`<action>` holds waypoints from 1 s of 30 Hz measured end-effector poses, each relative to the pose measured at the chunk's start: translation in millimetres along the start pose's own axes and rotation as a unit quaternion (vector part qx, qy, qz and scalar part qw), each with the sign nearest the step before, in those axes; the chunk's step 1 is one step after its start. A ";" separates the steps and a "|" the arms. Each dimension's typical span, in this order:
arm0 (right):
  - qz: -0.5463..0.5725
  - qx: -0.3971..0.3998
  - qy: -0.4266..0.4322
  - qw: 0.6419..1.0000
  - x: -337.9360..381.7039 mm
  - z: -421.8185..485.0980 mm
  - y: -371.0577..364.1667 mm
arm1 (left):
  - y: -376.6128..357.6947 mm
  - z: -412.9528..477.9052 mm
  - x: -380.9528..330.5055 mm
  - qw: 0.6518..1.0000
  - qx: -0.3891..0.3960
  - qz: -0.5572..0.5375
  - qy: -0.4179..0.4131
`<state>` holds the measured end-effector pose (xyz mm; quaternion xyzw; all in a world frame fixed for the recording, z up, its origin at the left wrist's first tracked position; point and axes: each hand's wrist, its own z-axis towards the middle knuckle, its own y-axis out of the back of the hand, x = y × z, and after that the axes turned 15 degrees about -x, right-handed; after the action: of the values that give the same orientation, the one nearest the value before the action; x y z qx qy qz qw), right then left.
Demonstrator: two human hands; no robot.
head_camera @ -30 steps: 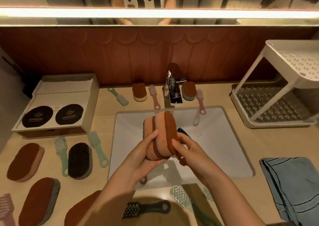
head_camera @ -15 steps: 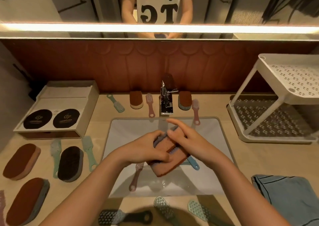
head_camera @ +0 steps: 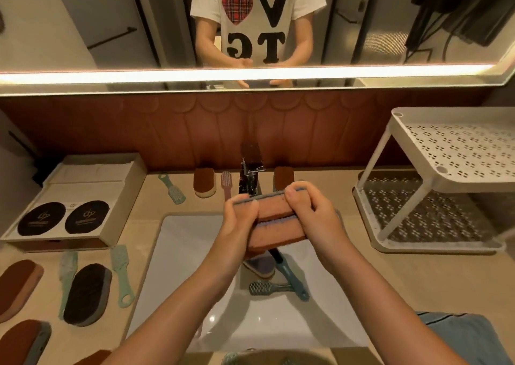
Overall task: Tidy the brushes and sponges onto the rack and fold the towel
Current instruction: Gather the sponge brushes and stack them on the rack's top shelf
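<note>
Holding two brown sponges pressed flat together, up over the sink and just in front of the tap. Left hand on the left end, right hand on the right end. Fingers of both hands curled tight round the pair. A thin blue-grey strip along the top edge of each one.

Down in the sink, right under the hands: a grey sponge, a blue brush and a small green brush, all lying close together.

At the back of the bench, left of the tap: a pale green brush, a sponge with a pale bottom and a pink brush, side by side but not touching. Right of the tap, a half-hidden sponge peeking out behind the right hand.

On the left side of the bench: a flat box with two black round pads inside. In front of the box, a dark sponge lying between a light brush and a green brush with a ring end. Further left, two big brown sponges cut off by the edge of the view.

On the right side: a white rack with two shelves full of little holes, well apart from the hands. In the bottom right corner, a blue towel lying loose on the bench, partly out of view.
</note>
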<state>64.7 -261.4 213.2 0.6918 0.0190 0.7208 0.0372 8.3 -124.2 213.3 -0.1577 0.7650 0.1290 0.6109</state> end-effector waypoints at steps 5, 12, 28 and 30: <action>0.052 -0.037 -0.021 0.998 16.1 17.0 16.8 | -37.4 5.3 -31.4 0.997 -0.045 0.015 -0.061; 0.059 -0.054 -0.005 0.997 48.3 57.1 68.1 | -92.3 24.7 -65.5 0.980 -0.050 0.068 -0.179; -0.106 -0.012 0.057 0.993 77.8 139.9 211.0 | -233.9 70.4 -116.6 0.979 0.088 0.074 -0.169; -0.104 -0.041 0.051 0.992 74.9 154.3 221.0 | -252.1 80.2 -115.4 0.987 0.092 0.078 -0.110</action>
<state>209.8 -479.3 311.8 0.6462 0.0630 0.7477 0.1393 204.0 -314.5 307.0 -0.0257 0.7116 0.1214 0.6915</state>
